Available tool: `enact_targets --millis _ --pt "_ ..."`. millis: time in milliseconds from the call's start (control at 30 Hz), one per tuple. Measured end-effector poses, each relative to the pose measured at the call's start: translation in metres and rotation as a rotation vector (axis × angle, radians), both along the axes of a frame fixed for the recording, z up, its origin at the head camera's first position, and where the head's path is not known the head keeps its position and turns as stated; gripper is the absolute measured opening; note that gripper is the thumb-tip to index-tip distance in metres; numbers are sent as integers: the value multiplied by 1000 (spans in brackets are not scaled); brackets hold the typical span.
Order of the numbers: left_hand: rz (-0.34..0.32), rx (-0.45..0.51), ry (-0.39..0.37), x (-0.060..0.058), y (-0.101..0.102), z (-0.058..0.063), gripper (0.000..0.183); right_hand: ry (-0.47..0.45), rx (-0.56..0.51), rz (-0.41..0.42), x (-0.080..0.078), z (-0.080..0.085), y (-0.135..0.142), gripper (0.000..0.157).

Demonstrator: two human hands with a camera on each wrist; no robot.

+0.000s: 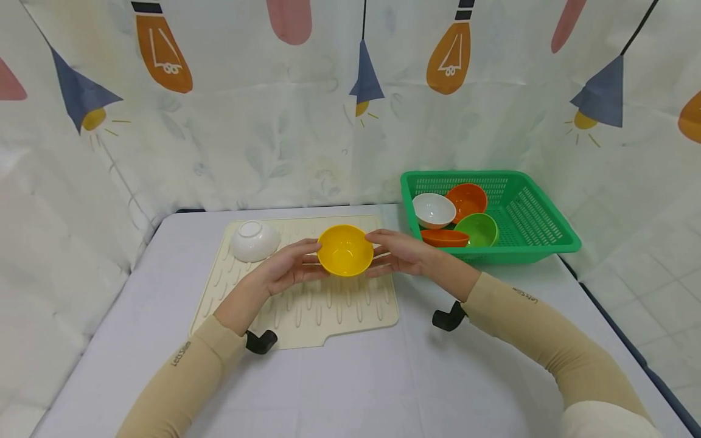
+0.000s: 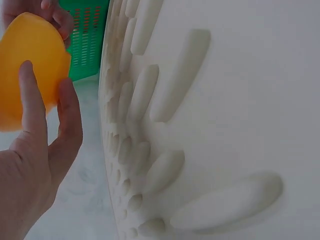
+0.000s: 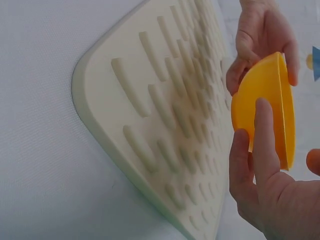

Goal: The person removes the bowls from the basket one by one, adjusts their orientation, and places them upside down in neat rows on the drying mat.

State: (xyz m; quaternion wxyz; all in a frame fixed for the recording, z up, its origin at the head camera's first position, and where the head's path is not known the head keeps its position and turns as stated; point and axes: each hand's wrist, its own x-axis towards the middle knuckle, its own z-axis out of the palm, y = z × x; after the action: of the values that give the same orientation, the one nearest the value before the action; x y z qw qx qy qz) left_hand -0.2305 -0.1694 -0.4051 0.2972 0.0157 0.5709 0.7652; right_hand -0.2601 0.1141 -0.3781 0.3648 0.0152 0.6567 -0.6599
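A yellow bowl [image 1: 345, 250] is held above the cream ribbed drying mat [image 1: 306, 328], its inside facing the head camera. My left hand [image 1: 292, 265] grips it at one side, thumb near the rim and fingers along the outer wall. On the opposite side my right hand [image 1: 398, 254] holds it likewise. The right wrist view shows fingertips of the right hand [image 3: 275, 175] against the outside of the yellow bowl [image 3: 267, 110]. A white bowl [image 1: 255, 241] lies upside down at the mat's back left, apart from both hands.
At the back right stands a green basket [image 1: 539, 249]. Inside it are a white bowl [image 1: 434, 210], an orange bowl [image 1: 474, 198], a green bowl [image 1: 479, 230] and a tilted orange bowl [image 1: 445, 238]. A patterned curtain [image 1: 306, 146] hangs behind the white-covered table [image 1: 350, 395].
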Motion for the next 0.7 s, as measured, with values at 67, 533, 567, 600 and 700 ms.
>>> enact_targets --millis 67,533,567,600,700 --pt "3 -7 10 0 -1 0 58 -1 3 2 0 0 0 48" --pt "-6 -245 380 0 -6 2 55 8 5 14 -3 -1 5 50" --pt "-10 -284 430 0 -6 3 55 3 5 16 -3 -1 5 51" --pt "-12 -322 481 1 -6 3 55 0 6 18 -3 -1 5 52" --pt "-10 -407 625 3 -5 6 54 -8 7 27 -3 -2 5 55"
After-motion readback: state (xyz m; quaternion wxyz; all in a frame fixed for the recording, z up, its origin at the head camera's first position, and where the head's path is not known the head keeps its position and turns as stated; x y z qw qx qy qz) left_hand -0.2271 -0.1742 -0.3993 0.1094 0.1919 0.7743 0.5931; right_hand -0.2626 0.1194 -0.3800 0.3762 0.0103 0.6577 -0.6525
